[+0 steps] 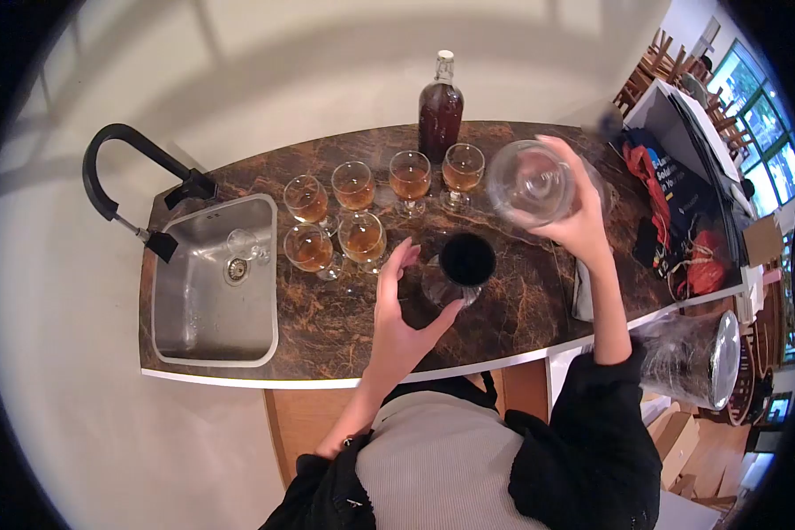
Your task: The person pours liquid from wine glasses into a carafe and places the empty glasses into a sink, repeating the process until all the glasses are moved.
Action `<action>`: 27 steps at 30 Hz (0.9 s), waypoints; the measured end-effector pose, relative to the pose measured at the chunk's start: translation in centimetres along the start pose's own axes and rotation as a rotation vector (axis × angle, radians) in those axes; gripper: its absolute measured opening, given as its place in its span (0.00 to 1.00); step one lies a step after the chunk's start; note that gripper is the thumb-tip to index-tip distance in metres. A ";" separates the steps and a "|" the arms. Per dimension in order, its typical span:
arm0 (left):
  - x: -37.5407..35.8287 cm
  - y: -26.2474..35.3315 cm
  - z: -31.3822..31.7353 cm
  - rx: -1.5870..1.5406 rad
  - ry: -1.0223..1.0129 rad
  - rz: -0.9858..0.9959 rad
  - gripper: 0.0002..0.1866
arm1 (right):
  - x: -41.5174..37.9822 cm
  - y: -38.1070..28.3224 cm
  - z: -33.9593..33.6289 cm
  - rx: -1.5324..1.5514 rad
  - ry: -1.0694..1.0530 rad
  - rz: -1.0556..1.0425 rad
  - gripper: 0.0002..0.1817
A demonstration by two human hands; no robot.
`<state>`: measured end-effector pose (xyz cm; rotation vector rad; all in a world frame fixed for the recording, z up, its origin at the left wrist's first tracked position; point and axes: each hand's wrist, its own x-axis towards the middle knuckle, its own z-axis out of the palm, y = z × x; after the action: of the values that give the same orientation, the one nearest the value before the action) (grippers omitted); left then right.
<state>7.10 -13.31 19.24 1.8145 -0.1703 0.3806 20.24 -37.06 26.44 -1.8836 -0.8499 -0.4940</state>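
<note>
My right hand [576, 208] is wrapped round a clear, round glass vessel [530, 184], raised over the right part of the counter. The exact kind of this vessel does not show. My left hand [406, 318] is open, its thumb and fingers curved beside a glass vessel with a round black top [466, 259]. The thumb tip lies right at that vessel's lower glass. Several stemmed glasses [410, 177] of amber liquid stand to the left and behind it. At the back is a swing-top bottle [441, 110] of dark reddish-brown liquid.
A steel sink [272, 291] at the left has a stemmed glass [243, 244] lying in it and a black tap [106, 177] over it. Bags with red cords [680, 203] fill the counter's right end. A plastic-wrapped cylinder [693, 360] stands below at the right.
</note>
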 end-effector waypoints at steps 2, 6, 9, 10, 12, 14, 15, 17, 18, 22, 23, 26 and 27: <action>-0.7 -0.4 -1.1 0.029 0.018 -0.027 0.49 | -2.0 1.1 -0.2 0.176 0.075 0.262 0.53; -2.7 -1.9 -3.7 0.058 0.077 -0.089 0.48 | -6.2 1.5 -2.5 0.447 0.350 0.419 0.63; -4.0 -2.9 -6.1 0.059 0.108 -0.168 0.46 | -8.4 -2.1 -4.0 0.767 0.416 0.279 0.70; -4.4 -3.4 -6.9 0.062 0.112 -0.187 0.46 | -9.4 -2.6 -4.4 0.904 0.323 0.164 0.73; -5.2 -3.9 -8.4 0.056 0.115 -0.225 0.44 | -8.9 -5.0 -3.3 1.107 0.045 -0.039 0.74; -5.8 -4.7 -10.0 0.012 0.111 -0.235 0.42 | -7.5 -8.1 -0.5 1.191 -0.235 -0.139 0.70; -6.2 -5.0 -11.1 -0.008 0.110 -0.241 0.41 | -8.2 -10.8 2.0 1.168 -0.120 0.006 0.67; -6.7 -5.3 -13.5 -0.011 0.111 -0.240 0.38 | -9.2 -15.6 7.4 1.075 0.053 0.307 0.60; -7.2 -5.5 -14.9 -0.011 0.119 -0.240 0.37 | -9.5 -17.8 10.3 1.010 0.107 0.463 0.56; -9.5 -7.6 -21.7 0.007 0.267 -0.232 0.29 | -4.3 -16.0 21.8 0.788 -0.569 0.477 0.48; -10.5 -8.6 -23.6 0.007 0.316 -0.247 0.29 | -3.8 -15.6 25.3 0.765 -0.626 0.578 0.47; -12.7 -10.0 -29.9 0.003 0.449 -0.334 0.28 | -2.3 -14.1 35.7 0.788 -0.684 0.919 0.46; -13.4 -10.3 -31.6 0.012 0.472 -0.364 0.28 | -2.2 -13.2 39.1 0.790 -0.665 1.000 0.46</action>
<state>-7.61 18.69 12.62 1.6746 0.4836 0.5350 7.94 0.96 15.72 -1.4380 -0.2976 0.9894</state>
